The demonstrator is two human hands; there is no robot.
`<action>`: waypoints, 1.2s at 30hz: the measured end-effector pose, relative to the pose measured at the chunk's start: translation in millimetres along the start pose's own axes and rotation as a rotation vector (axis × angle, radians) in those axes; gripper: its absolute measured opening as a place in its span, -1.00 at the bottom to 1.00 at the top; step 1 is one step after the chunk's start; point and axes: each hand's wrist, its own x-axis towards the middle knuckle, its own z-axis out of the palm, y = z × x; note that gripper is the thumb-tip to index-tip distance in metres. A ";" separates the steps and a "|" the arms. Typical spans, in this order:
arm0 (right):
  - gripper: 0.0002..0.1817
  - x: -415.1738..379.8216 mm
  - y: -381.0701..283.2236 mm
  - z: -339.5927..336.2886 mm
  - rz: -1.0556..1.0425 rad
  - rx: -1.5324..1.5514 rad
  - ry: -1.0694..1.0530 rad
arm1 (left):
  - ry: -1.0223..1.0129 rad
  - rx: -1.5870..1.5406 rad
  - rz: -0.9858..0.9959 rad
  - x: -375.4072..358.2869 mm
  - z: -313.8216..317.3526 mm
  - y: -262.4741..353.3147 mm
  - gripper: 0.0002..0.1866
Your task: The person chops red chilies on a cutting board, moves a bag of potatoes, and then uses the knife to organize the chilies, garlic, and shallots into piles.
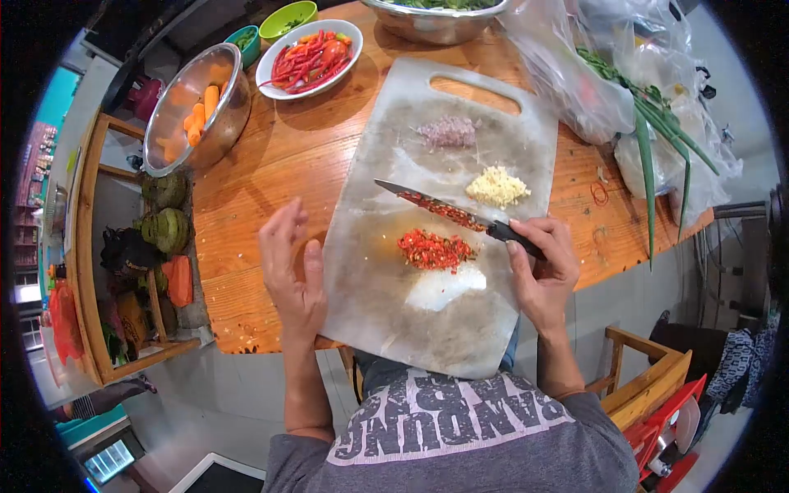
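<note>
My right hand [544,267] holds the black handle of a knife [444,210]. The blade points up and left over the cutting board [362,271], with red bits stuck along it. My left hand [294,271] is raised beside the board's left edge, fingers apart and holding nothing. Below the blade lies a pile of chopped red chili [436,250]. A pile of minced pale yellow pieces [498,187] sits above the knife handle, and a pile of chopped purplish pieces [448,131] lies near the board's top.
A metal bowl with carrots [197,115], a white plate of red chilies [312,59] and two small green bowls stand at the upper left. Another metal bowl [436,23] holds greens. Plastic bags [567,82] and green onions [649,123] lie at the right.
</note>
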 end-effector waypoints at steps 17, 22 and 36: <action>-0.68 3.0 0.0 -3.2 0.059 -0.037 -0.016 | -0.171 0.037 -0.080 2.2 0.0 15.3 -0.57; -0.67 -1.8 -3.5 -7.0 -0.042 -0.192 0.038 | -0.146 0.112 -0.055 1.7 -0.6 13.7 -0.57; -0.65 -39.2 -31.0 -25.0 0.035 -0.407 -0.002 | -0.101 0.241 0.049 -0.4 -0.2 21.6 -0.56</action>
